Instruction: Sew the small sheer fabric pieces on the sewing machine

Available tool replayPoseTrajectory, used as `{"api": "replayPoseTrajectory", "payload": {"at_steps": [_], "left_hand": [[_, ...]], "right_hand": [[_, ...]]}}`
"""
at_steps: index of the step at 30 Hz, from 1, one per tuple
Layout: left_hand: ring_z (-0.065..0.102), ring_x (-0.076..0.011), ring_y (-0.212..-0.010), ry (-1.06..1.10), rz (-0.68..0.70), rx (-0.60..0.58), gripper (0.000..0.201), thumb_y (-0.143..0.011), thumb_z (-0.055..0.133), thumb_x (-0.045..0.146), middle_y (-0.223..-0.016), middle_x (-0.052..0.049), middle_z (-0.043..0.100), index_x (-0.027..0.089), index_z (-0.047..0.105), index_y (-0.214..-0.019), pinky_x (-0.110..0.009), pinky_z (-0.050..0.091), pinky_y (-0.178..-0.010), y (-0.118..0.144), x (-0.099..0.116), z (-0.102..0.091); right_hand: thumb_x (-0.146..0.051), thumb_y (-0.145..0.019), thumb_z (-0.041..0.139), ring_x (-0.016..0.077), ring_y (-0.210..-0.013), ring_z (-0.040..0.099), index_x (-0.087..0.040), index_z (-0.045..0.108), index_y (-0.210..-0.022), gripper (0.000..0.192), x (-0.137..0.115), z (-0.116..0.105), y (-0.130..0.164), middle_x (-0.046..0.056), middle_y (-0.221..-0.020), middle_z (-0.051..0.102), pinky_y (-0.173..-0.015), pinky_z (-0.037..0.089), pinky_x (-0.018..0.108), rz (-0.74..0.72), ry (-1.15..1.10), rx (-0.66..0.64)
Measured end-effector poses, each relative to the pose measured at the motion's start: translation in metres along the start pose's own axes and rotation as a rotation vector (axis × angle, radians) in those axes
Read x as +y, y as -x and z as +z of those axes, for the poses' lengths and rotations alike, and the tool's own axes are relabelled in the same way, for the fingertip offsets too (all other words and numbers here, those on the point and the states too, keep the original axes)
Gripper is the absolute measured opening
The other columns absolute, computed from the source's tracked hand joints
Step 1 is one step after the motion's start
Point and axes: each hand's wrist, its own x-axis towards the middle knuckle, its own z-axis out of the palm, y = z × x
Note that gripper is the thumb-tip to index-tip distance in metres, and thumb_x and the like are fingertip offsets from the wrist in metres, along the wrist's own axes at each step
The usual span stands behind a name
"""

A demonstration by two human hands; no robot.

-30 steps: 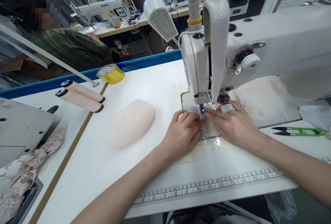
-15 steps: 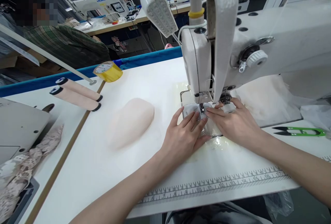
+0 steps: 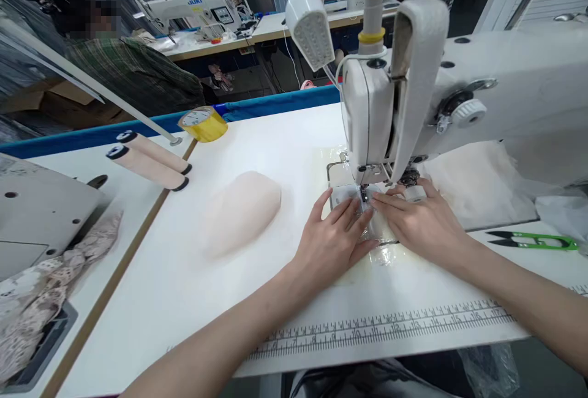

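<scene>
My left hand (image 3: 331, 234) lies with fingers spread on the sewing machine's metal plate (image 3: 340, 193), just left of the presser foot (image 3: 364, 192). My right hand (image 3: 425, 219) is on the other side, fingers stretched toward the foot, some partly hidden behind the machine head (image 3: 370, 116). Whether a thin, sheer piece lies under my fingertips I cannot make out. Clear film (image 3: 383, 255) shines on the table below the plate. To the left of my hands rests a beige moulded cup pad (image 3: 250, 211).
Two beige thread spools (image 3: 149, 167) and yellow tape (image 3: 204, 123) lie at the back left. Pale fabric (image 3: 473, 183) and green thread snips (image 3: 533, 240) are on the right. A printed ruler (image 3: 381, 329) runs along the front edge. Another person (image 3: 133, 73) sits beyond the table.
The camera view has shifted, so the machine and table items appear slightly farther right. Both hands keep nearly the same place beside the presser foot.
</scene>
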Motion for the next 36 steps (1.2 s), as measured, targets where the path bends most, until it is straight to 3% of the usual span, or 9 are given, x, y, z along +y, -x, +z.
{"api": "replayPoseTrajectory", "payload": {"at_steps": [4, 8, 13, 17, 21, 23, 27, 31, 36], "left_hand": [[0.056, -0.0248, -0.119, 0.035, 0.003, -0.006, 0.048, -0.092, 0.046, 0.049, -0.125, -0.013, 0.062, 0.015, 0.056, -0.125, -0.050, 0.029, -0.111, 0.001, -0.004, -0.002], [0.059, -0.0256, -0.114, 0.122, 0.158, -0.005, 0.058, -0.088, 0.048, 0.058, -0.121, -0.013, 0.064, 0.012, 0.057, -0.121, -0.047, 0.040, -0.105, 0.004, -0.011, -0.008], [0.067, -0.0161, -0.094, 0.093, 0.247, 0.103, 0.014, -0.092, 0.052, 0.022, -0.103, -0.007, 0.072, 0.014, 0.062, -0.098, -0.034, 0.051, -0.093, 0.005, -0.016, -0.008], [0.069, -0.0135, -0.087, 0.176, 0.172, 0.148, 0.009, -0.091, 0.052, 0.014, -0.096, -0.004, 0.073, 0.015, 0.060, -0.095, -0.032, 0.053, -0.090, 0.003, -0.012, -0.004], [0.069, -0.0129, -0.083, 0.246, 0.117, 0.172, 0.005, -0.091, 0.053, 0.017, -0.092, -0.003, 0.073, 0.016, 0.058, -0.094, -0.031, 0.053, -0.086, 0.000, -0.008, -0.005], [0.068, -0.0138, -0.082, 0.257, 0.118, 0.167, 0.009, -0.091, 0.055, 0.024, -0.092, -0.003, 0.073, 0.016, 0.057, -0.094, -0.031, 0.053, -0.085, 0.000, -0.006, -0.006], [0.065, -0.0186, -0.087, 0.236, 0.087, 0.110, 0.023, -0.089, 0.055, 0.027, -0.100, -0.008, 0.070, 0.012, 0.057, -0.105, -0.034, 0.053, -0.078, 0.002, -0.007, -0.006], [0.060, -0.0218, -0.093, 0.210, 0.032, 0.018, 0.034, -0.090, 0.048, 0.026, -0.110, -0.011, 0.066, 0.011, 0.056, -0.119, -0.035, 0.052, -0.074, 0.003, -0.010, -0.004], [0.058, -0.0235, -0.099, 0.107, 0.097, -0.017, 0.032, -0.089, 0.050, 0.024, -0.124, -0.009, 0.062, 0.013, 0.060, -0.118, -0.037, 0.050, -0.079, 0.004, -0.009, -0.004]], "right_hand": [[-0.008, -0.084, 0.051, 0.0199, -0.080, 0.063, -0.012, 0.068, -0.106, 0.028, -0.002, -0.003, 0.001, 0.005, -0.098, 0.074, -0.097, 0.033, 0.042, -0.005, -0.024, 0.015], [-0.004, -0.083, 0.049, 0.0177, -0.077, 0.063, -0.014, 0.069, -0.100, 0.028, -0.003, -0.009, 0.001, 0.004, -0.097, 0.074, -0.096, 0.033, 0.040, -0.021, -0.104, 0.058], [-0.013, -0.084, 0.048, 0.0163, -0.074, 0.063, -0.017, 0.066, -0.097, 0.023, -0.002, -0.024, -0.001, 0.003, -0.097, 0.071, -0.087, 0.036, 0.036, -0.021, -0.321, -0.050], [-0.037, -0.084, 0.057, 0.0211, -0.080, 0.062, -0.014, 0.060, -0.111, 0.036, -0.004, -0.030, -0.002, 0.008, -0.102, 0.069, -0.081, 0.038, 0.037, -0.006, -0.364, -0.180], [-0.020, -0.087, 0.056, 0.0179, -0.086, 0.062, -0.017, 0.066, -0.095, 0.012, -0.008, -0.022, 0.000, 0.003, -0.098, 0.070, -0.082, 0.037, 0.034, -0.046, -0.258, -0.026], [-0.011, -0.088, 0.054, 0.0158, -0.089, 0.061, -0.019, 0.067, -0.085, 0.015, -0.009, -0.019, 0.001, 0.000, -0.096, 0.071, -0.083, 0.037, 0.032, -0.089, -0.235, 0.043], [-0.008, -0.088, 0.053, 0.0140, -0.098, 0.061, -0.019, 0.068, -0.086, 0.019, -0.008, -0.021, 0.001, -0.001, -0.096, 0.073, -0.084, 0.037, 0.031, -0.120, -0.259, 0.024], [-0.006, -0.087, 0.050, 0.0128, -0.092, 0.063, -0.019, 0.069, -0.085, 0.023, -0.006, -0.023, -0.001, -0.001, -0.089, 0.074, -0.081, 0.039, 0.031, -0.135, -0.311, 0.046], [-0.004, -0.086, 0.049, 0.0123, -0.087, 0.065, -0.018, 0.069, -0.084, 0.025, -0.005, -0.021, 0.000, -0.002, -0.087, 0.074, -0.080, 0.040, 0.031, -0.130, -0.341, 0.070]]}}
